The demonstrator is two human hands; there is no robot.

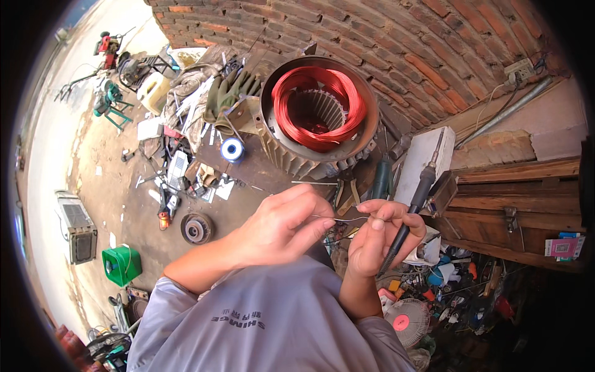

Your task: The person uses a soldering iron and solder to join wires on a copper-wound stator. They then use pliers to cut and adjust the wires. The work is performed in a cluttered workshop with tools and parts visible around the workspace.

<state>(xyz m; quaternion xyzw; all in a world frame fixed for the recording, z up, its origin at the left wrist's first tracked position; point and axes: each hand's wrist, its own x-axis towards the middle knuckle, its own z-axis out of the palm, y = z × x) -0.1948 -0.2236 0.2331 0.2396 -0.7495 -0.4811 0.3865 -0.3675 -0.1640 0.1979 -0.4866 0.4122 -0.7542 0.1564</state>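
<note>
My left hand (286, 224) is closed with a thin silvery wire (344, 219) pinched between thumb and fingers. My right hand (384, 239) pinches the other part of this wire and also grips a long black soldering iron (420, 192), its metal tip pointing up and away from me. Beyond both hands, a finned motor housing (286, 158) holds thick rings of red copper windings (291, 87). Pliers (347, 195) and a green-handled tool (380, 180) lie near my right hand. A blue-and-white spool (232, 150) sits left of the housing.
A brick wall (434, 37) rises behind the housing. Gloves, papers and tools crowd the work surface (248, 186). A green bucket (121, 265) and round metal part (197, 229) are at left. A wooden cabinet (514, 186) stands right, above a fan (406, 322) and mixed clutter.
</note>
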